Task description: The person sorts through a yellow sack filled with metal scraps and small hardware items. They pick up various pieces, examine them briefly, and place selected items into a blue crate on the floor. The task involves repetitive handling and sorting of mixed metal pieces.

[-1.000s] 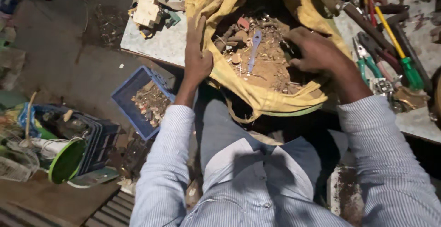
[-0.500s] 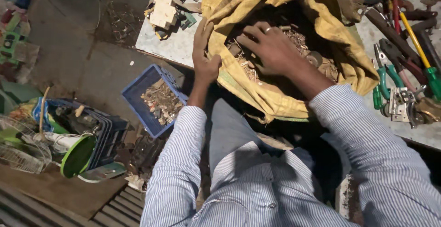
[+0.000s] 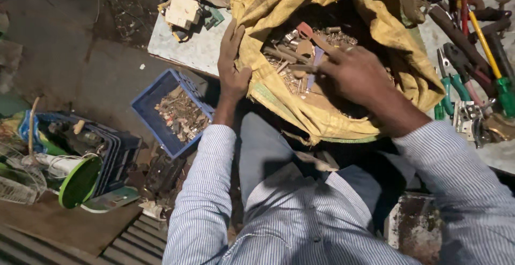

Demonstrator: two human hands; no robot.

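Note:
A yellow sack (image 3: 279, 101) lies open on my lap and against a low table, full of small rusty metal scrap parts (image 3: 292, 56). My left hand (image 3: 232, 64) grips the sack's left rim, fingers spread over the cloth. My right hand (image 3: 357, 74) is inside the sack's mouth, resting on the heap with fingertips pinched on small metal pieces; what exactly it holds is hard to tell.
A blue plastic crate (image 3: 161, 109) with more scrap sits on the floor at my left knee. Pliers with green handles (image 3: 448, 90), screwdrivers (image 3: 485, 42) and other tools lie on the table (image 3: 188, 56) at right. A green fan and clutter (image 3: 64, 174) stand at far left.
My right hand moved from the sack's right side across the scrap to its middle and now picks at pieces. My left hand stayed on the sack's rim.

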